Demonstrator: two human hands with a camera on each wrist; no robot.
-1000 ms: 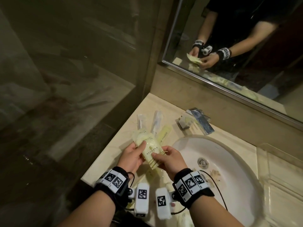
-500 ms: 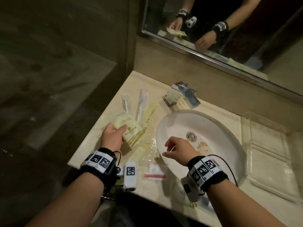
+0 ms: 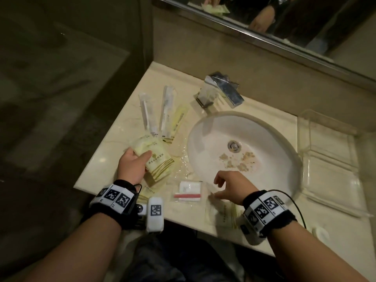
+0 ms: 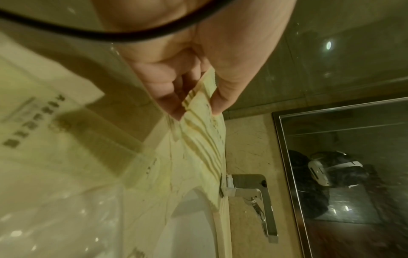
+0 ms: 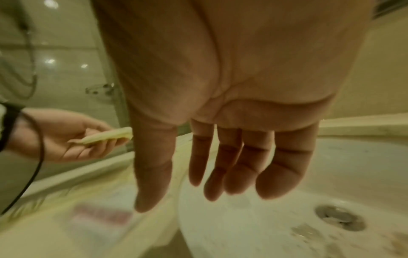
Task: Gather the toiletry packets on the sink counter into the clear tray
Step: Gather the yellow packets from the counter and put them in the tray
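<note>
Each bare forearm wears a black wristband (image 3: 116, 197) carrying white tags with black square codes. A white camera block (image 3: 155, 213) sits beside the left hand's band, and a thin black cable (image 3: 293, 202) loops from the right hand's band.

My right hand (image 5: 220, 104): fingers loose, empty, over basin (image 5: 287, 174) rim | drain (image 5: 340, 218) lower right | my left hand (image 5: 64, 136) pinches pale packets (image 5: 108, 136) | red-striped packet (image 5: 101, 216) blurred on counter (image 5: 33, 235)

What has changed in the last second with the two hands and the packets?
The right hand let go of the yellow packets and moved right and toward the body, above the counter's front edge, fingers relaxed. The left hand keeps holding them. The clear tray has no packet in it.
</note>
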